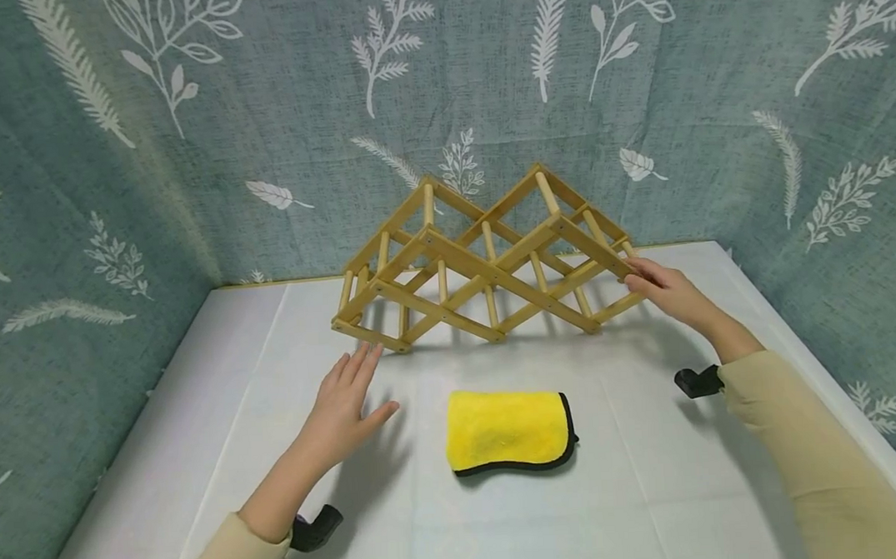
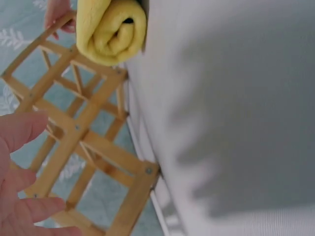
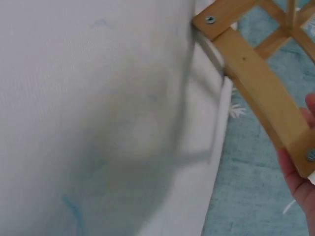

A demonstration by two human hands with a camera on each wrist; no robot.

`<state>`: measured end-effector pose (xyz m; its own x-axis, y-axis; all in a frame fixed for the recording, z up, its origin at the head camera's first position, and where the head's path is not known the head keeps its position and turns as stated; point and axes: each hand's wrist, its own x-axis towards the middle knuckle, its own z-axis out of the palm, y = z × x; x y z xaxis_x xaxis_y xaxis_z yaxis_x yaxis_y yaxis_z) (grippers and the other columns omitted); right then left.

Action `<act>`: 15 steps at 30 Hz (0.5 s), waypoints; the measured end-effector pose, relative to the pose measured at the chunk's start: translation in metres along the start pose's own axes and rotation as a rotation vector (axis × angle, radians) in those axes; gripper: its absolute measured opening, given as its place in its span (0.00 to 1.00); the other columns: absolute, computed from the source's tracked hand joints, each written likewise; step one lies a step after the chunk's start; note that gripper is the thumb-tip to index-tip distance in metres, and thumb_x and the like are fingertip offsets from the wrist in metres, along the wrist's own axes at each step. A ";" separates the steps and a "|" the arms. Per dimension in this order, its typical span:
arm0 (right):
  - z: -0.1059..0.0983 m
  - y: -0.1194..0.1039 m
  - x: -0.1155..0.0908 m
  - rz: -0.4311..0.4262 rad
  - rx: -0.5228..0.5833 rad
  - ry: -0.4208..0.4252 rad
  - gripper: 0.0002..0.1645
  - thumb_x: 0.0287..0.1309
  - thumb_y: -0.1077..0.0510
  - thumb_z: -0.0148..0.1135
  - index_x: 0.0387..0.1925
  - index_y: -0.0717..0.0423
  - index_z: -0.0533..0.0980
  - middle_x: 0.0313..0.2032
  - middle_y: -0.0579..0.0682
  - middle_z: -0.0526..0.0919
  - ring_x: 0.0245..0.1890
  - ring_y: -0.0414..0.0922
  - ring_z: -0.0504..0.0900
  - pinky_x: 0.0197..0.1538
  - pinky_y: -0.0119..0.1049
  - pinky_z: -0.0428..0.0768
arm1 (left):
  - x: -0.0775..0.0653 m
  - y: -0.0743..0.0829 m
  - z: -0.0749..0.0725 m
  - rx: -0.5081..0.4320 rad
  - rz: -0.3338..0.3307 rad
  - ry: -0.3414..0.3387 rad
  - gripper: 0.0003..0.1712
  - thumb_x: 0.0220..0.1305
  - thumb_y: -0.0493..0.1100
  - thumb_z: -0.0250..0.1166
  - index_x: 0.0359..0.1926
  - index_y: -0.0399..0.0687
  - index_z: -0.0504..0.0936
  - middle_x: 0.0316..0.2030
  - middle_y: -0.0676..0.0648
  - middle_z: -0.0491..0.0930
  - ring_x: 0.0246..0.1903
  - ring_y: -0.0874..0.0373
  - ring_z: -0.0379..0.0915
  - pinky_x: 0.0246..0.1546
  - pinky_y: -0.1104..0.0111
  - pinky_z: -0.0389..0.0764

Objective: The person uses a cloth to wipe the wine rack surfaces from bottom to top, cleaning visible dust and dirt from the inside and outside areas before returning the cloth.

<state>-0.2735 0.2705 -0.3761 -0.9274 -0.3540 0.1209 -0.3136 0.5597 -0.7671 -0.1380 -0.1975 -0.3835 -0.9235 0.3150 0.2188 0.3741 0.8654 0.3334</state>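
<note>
A folding wooden lattice rack (image 1: pixel 496 273) stands opened out at the back of the white table, its slats crossing in a zigzag with dowels between. My right hand (image 1: pixel 666 291) grips the rack's right end, and the right wrist view shows fingers (image 3: pixel 290 172) curled around a slat end near a bolt. My left hand (image 1: pixel 346 405) is held with fingers spread just in front of the rack's lower left corner, holding nothing. A rolled yellow towel (image 1: pixel 509 429) with black edging lies on the table in front of the rack; its spiral end shows in the left wrist view.
The white table (image 1: pixel 526 526) reaches back to a blue-green curtain (image 1: pixel 307 152) printed with white leaves, which also hangs along both sides. A black wrist mount (image 1: pixel 316 529) sits at the left sleeve, another black mount (image 1: pixel 698 381) at the right sleeve.
</note>
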 end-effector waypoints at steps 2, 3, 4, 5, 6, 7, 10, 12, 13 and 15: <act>0.003 0.004 0.003 -0.017 -0.011 0.015 0.26 0.69 0.49 0.40 0.57 0.64 0.66 0.51 0.67 0.73 0.50 0.59 0.70 0.49 0.54 0.69 | 0.001 0.004 0.003 -0.003 0.010 -0.007 0.45 0.56 0.49 0.65 0.68 0.40 0.53 0.65 0.33 0.54 0.63 0.31 0.47 0.60 0.42 0.51; 0.005 0.006 0.005 -0.034 -0.021 0.036 0.24 0.69 0.49 0.40 0.52 0.65 0.69 0.46 0.66 0.75 0.45 0.57 0.72 0.46 0.50 0.71 | 0.002 0.005 0.005 -0.004 0.016 -0.012 0.44 0.56 0.48 0.65 0.68 0.40 0.54 0.65 0.33 0.55 0.63 0.31 0.47 0.60 0.42 0.51; 0.007 0.009 0.006 -0.057 -0.036 0.065 0.23 0.69 0.50 0.40 0.48 0.66 0.70 0.43 0.64 0.75 0.42 0.52 0.72 0.43 0.47 0.70 | 0.002 0.007 0.007 -0.008 0.023 -0.016 0.44 0.56 0.49 0.65 0.68 0.40 0.54 0.65 0.33 0.55 0.63 0.31 0.48 0.60 0.42 0.52; 0.008 0.011 0.007 -0.072 -0.032 0.088 0.23 0.69 0.51 0.40 0.47 0.67 0.71 0.44 0.65 0.74 0.43 0.53 0.70 0.44 0.49 0.68 | 0.003 0.010 0.008 -0.008 0.029 -0.021 0.44 0.56 0.49 0.65 0.68 0.41 0.54 0.65 0.34 0.56 0.63 0.31 0.48 0.60 0.43 0.52; 0.009 0.012 0.007 -0.089 -0.028 0.115 0.23 0.69 0.51 0.41 0.47 0.68 0.71 0.45 0.65 0.72 0.45 0.54 0.69 0.45 0.50 0.67 | 0.003 0.012 0.009 -0.009 0.036 -0.026 0.44 0.56 0.49 0.65 0.68 0.41 0.55 0.65 0.34 0.56 0.63 0.31 0.48 0.60 0.43 0.53; 0.010 0.014 0.007 -0.099 -0.028 0.139 0.23 0.69 0.52 0.40 0.48 0.69 0.70 0.47 0.66 0.71 0.47 0.55 0.67 0.46 0.52 0.66 | 0.004 0.014 0.010 -0.011 0.040 -0.033 0.44 0.56 0.49 0.65 0.68 0.42 0.55 0.65 0.34 0.56 0.63 0.32 0.49 0.60 0.43 0.53; 0.008 0.013 0.005 -0.104 -0.003 0.178 0.25 0.69 0.54 0.40 0.55 0.71 0.65 0.55 0.68 0.64 0.55 0.57 0.61 0.52 0.57 0.60 | 0.005 0.019 0.010 -0.010 0.056 -0.039 0.44 0.56 0.49 0.65 0.68 0.42 0.55 0.66 0.35 0.56 0.63 0.32 0.49 0.60 0.43 0.53; 0.006 0.009 0.004 -0.090 0.002 0.190 0.26 0.69 0.54 0.40 0.60 0.69 0.60 0.59 0.68 0.62 0.57 0.55 0.61 0.54 0.54 0.61 | 0.006 0.020 0.009 -0.011 0.057 -0.044 0.44 0.56 0.50 0.65 0.68 0.43 0.55 0.66 0.36 0.56 0.64 0.33 0.49 0.60 0.43 0.53; 0.005 0.005 0.004 -0.082 -0.002 0.190 0.27 0.69 0.54 0.40 0.63 0.67 0.58 0.59 0.67 0.62 0.55 0.51 0.63 0.53 0.51 0.63 | 0.007 0.020 0.009 -0.015 0.058 -0.043 0.44 0.56 0.49 0.65 0.68 0.43 0.55 0.66 0.36 0.56 0.64 0.33 0.49 0.60 0.43 0.53; 0.004 -0.003 0.005 -0.090 -0.002 0.186 0.29 0.68 0.56 0.43 0.66 0.63 0.54 0.60 0.66 0.62 0.52 0.46 0.66 0.51 0.46 0.65 | 0.008 0.020 0.009 -0.021 0.063 -0.044 0.44 0.55 0.49 0.65 0.68 0.43 0.55 0.66 0.36 0.55 0.64 0.34 0.49 0.60 0.44 0.53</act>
<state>-0.2766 0.2639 -0.3751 -0.9172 -0.2586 0.3031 -0.3972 0.5334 -0.7468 -0.1382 -0.1739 -0.3837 -0.9009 0.3857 0.1993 0.4327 0.8350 0.3400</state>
